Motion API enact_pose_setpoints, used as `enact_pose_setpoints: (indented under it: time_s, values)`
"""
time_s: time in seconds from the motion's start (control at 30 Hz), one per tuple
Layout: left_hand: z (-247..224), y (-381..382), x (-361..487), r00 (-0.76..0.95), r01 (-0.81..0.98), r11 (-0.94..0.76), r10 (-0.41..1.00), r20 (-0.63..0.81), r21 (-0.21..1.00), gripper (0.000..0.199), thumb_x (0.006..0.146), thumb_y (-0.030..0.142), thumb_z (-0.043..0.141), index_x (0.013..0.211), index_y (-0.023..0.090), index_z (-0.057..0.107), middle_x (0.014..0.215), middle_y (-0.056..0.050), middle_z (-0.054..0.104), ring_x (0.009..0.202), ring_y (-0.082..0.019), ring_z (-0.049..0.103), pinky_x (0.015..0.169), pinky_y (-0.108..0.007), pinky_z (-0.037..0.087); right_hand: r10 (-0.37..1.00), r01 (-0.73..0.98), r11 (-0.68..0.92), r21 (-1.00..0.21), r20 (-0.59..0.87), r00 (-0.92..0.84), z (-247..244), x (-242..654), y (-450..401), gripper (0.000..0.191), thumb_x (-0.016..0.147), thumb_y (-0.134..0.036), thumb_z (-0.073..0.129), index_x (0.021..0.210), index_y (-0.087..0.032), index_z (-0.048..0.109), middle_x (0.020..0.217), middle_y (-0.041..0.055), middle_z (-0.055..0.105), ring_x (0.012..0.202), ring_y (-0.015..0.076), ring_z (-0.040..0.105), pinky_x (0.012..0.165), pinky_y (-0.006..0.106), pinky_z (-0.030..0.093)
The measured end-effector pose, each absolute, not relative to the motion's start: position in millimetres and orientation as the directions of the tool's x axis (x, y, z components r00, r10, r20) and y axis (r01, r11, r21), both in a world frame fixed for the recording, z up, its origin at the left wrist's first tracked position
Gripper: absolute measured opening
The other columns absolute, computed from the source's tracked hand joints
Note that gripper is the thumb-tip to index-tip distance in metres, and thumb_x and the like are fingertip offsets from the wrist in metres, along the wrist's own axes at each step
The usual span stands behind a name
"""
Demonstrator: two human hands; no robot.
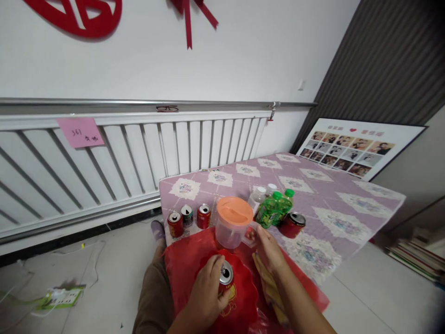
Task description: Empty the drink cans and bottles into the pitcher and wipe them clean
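Note:
My left hand (207, 288) is wrapped round an opened red can (225, 274) above a red scalloped plate (248, 290). My right hand (267, 248) closes on the handle of a clear plastic pitcher (228, 233) with an orange lid (235, 211). The pitcher stands upright at the far edge of the plate. A yellow cloth (269, 290) lies under my right forearm. Left of the pitcher are two red cans (175, 224) (203, 216) and a teal can (187, 215). A dark-topped red can (292, 225) stands to the right.
Green-capped bottles (269, 209) and white-capped bottles (256, 198) stand behind the pitcher. Red sheeting (187, 250) covers the near part of the patterned tablecloth (313, 204). Beyond are a white radiator (205, 139) and a leaning photo board (361, 134). A power strip (64, 297) lies on the floor.

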State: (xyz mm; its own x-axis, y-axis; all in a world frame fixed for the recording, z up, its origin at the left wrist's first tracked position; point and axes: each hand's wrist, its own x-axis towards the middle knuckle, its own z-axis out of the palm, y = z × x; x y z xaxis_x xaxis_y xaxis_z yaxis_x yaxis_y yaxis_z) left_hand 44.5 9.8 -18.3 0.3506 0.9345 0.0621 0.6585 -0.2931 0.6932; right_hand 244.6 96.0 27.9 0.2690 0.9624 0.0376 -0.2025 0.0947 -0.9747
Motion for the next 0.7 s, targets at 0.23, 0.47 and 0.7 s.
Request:
enact_pose_setpoints:
  time_s: [0.23, 0.47, 0.7]
  values:
    - [-14, 11, 45, 0.338, 0.672, -0.258, 0.941, 0.022, 0.694, 0.074, 0.075, 0.017, 0.058, 0.147, 0.011, 0.039, 0.154, -0.017, 0.041, 0.142, -0.031, 0.038, 0.119, -0.049, 0.034, 0.953, -0.257, 0.127, -0.958, 0.046, 0.298, 34, 234, 101, 0.039, 0.068, -0.061, 0.074, 0.058, -0.026, 0.061, 0.056, -0.0034, 0.06, 0.053, 0.0161, 0.052, 0.057, 0.031, 0.05]
    - [-5, 11, 43, 0.366, 0.705, -0.258, 0.93, -0.027, 0.66, 0.076, 0.076, 0.018, 0.057, 0.149, 0.009, 0.035, 0.156, -0.017, 0.036, 0.143, -0.031, 0.037, 0.118, -0.048, 0.034, 0.924, -0.263, 0.213, -0.941, 0.106, 0.368, 69, 242, 91, 0.048, 0.061, -0.066, 0.077, 0.053, -0.023, 0.057, 0.052, -0.0044, 0.054, 0.056, 0.015, 0.051, 0.059, 0.029, 0.046]
    - [15, 10, 42, 0.362, 0.784, -0.263, 0.93, -0.07, 0.562, 0.078, 0.077, 0.019, 0.057, 0.15, 0.01, 0.032, 0.162, -0.014, 0.023, 0.149, -0.03, 0.023, 0.121, -0.052, 0.026, 0.911, -0.272, 0.22, -0.937, 0.097, 0.401, 104, 266, 59, 0.045, 0.056, -0.064, 0.081, 0.055, -0.023, 0.065, 0.055, -0.002, 0.061, 0.06, 0.0151, 0.057, 0.061, 0.027, 0.05]
